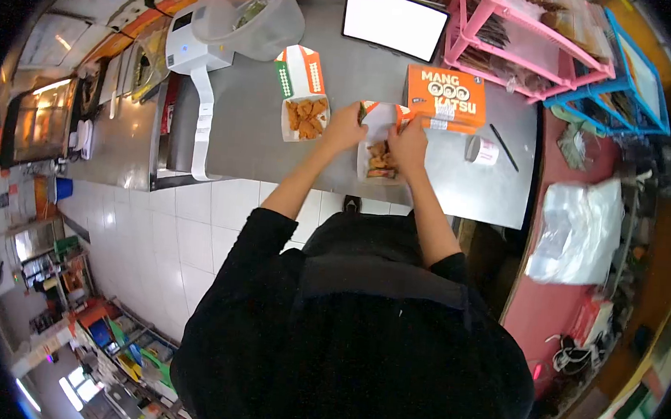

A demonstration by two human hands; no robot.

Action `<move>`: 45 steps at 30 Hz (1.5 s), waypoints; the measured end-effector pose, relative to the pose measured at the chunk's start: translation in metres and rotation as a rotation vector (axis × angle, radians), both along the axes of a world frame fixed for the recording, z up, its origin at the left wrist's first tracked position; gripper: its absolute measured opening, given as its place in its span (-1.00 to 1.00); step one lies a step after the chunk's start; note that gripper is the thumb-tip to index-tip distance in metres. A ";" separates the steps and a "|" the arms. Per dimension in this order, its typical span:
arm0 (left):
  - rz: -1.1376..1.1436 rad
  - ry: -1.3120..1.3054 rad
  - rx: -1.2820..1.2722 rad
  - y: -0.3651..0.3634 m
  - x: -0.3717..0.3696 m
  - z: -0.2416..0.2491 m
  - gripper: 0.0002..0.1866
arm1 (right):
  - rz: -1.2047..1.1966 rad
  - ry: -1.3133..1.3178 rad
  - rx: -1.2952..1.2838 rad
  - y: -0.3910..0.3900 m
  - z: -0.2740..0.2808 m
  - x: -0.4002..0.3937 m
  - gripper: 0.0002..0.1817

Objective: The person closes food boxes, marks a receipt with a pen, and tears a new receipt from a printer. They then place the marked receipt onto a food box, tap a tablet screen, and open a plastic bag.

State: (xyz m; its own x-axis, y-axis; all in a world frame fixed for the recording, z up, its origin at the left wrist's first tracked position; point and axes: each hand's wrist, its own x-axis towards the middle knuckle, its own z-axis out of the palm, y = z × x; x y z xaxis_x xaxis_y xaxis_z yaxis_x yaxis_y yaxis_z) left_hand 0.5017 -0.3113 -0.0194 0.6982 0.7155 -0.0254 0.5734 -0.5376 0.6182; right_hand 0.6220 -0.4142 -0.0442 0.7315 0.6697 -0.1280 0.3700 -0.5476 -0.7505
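Observation:
My left hand (pixel 344 129) and my right hand (pixel 409 146) grip opposite sides of a paper food box (pixel 374 131) near the counter's front edge. Its inside is white, and its lid is orange at the far end. Browned fried pieces (pixel 381 164) lie in the near part of this box. Just left of my left hand stands a second open food box (pixel 304 70), its raised lid green, white and orange. Fried chicken pieces (pixel 305 119) fill it. Beyond my right hand is an orange printed box (pixel 446 97) reading "MANG KATSU".
On the steel counter (pixel 251 137) are a label printer (pixel 195 44) trailing a paper strip (pixel 202 122), a clear plastic bin (pixel 267 26), a bright-screened tablet (pixel 395 24), a white cup (pixel 482 150) and a black stick (pixel 504 147). Pink rack shelves (pixel 518 43) stand back right; plastic bags (pixel 577 233) lie right.

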 end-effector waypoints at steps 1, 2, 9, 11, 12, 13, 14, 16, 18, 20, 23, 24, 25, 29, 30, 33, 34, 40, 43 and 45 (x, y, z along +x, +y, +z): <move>-0.108 0.002 -0.010 0.009 -0.008 0.001 -0.60 | 0.072 -0.178 0.131 -0.002 -0.005 0.005 -0.49; -0.126 0.000 -0.023 0.013 -0.016 0.003 -0.60 | 0.144 -0.354 0.259 -0.007 -0.010 0.008 -0.54; -0.488 -0.220 0.225 -0.005 -0.044 -0.031 -0.56 | 0.668 -0.441 0.160 -0.060 0.009 0.042 -0.56; -0.449 -0.293 0.308 -0.028 -0.052 -0.034 -0.53 | 0.661 -0.488 0.150 -0.080 -0.006 0.035 -0.53; -0.454 -0.299 0.305 -0.033 -0.054 -0.041 -0.53 | 0.665 -0.528 0.149 -0.088 -0.015 0.032 -0.51; -0.430 -0.272 0.293 -0.039 -0.057 -0.050 -0.52 | 0.655 -0.592 0.216 -0.092 -0.024 0.027 -0.44; -0.407 -0.244 0.280 -0.045 -0.059 -0.059 -0.51 | 0.651 -0.593 0.209 -0.096 -0.034 0.022 -0.44; -0.313 -0.310 0.194 -0.057 -0.060 -0.065 -0.53 | 0.436 -0.399 0.177 -0.100 -0.040 0.004 -0.46; -0.215 -0.372 0.116 -0.067 -0.058 -0.064 -0.55 | 0.290 -0.401 0.235 -0.099 -0.042 -0.012 -0.52; 0.284 -0.755 -1.338 -0.076 -0.053 -0.055 -0.60 | 0.008 0.554 0.420 -0.101 -0.055 -0.018 -0.45; 0.443 -0.562 -1.190 -0.081 -0.043 -0.042 -0.58 | 0.018 0.748 0.319 -0.097 -0.028 -0.017 -0.52; 0.452 -0.561 -1.188 -0.079 -0.042 -0.048 -0.58 | 0.001 0.694 0.188 -0.092 -0.016 -0.018 -0.51; 0.471 -0.414 -1.182 -0.076 -0.040 -0.057 -0.55 | 0.049 0.551 0.152 -0.089 -0.021 -0.017 -0.38; 0.339 -0.209 -1.479 -0.056 -0.046 -0.075 -0.55 | -0.183 0.725 0.017 -0.081 -0.019 -0.009 -0.20; 0.374 -0.174 -1.617 -0.056 -0.048 -0.077 -0.57 | -0.180 0.726 0.015 -0.083 -0.020 -0.006 -0.20; 0.376 -0.338 -1.755 -0.059 -0.052 -0.079 -0.60 | -0.112 1.172 0.060 -0.086 -0.020 0.000 -0.38; 0.381 -0.343 -1.753 -0.058 -0.053 -0.078 -0.60 | -0.106 1.172 0.057 -0.085 -0.022 0.000 -0.38; 0.575 -0.664 -1.554 -0.082 -0.052 -0.094 -0.29 | -0.150 1.220 0.030 -0.085 -0.026 -0.008 -0.63; 0.897 -0.815 -1.128 -0.119 -0.031 -0.107 -0.35 | -0.227 1.323 0.003 -0.083 -0.037 -0.018 -0.72; 0.860 -0.788 -1.323 -0.123 -0.029 -0.086 -0.49 | -0.204 1.414 0.072 -0.083 -0.041 -0.021 -0.75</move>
State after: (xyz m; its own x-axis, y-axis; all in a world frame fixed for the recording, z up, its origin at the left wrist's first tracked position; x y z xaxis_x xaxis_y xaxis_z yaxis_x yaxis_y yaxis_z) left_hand 0.4730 -0.4345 -0.1054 0.2998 0.6338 -0.7130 -0.2233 0.7732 0.5935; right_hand 0.6007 -0.4976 -0.0849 0.1031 0.6063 -0.7885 -0.7780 -0.4448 -0.4437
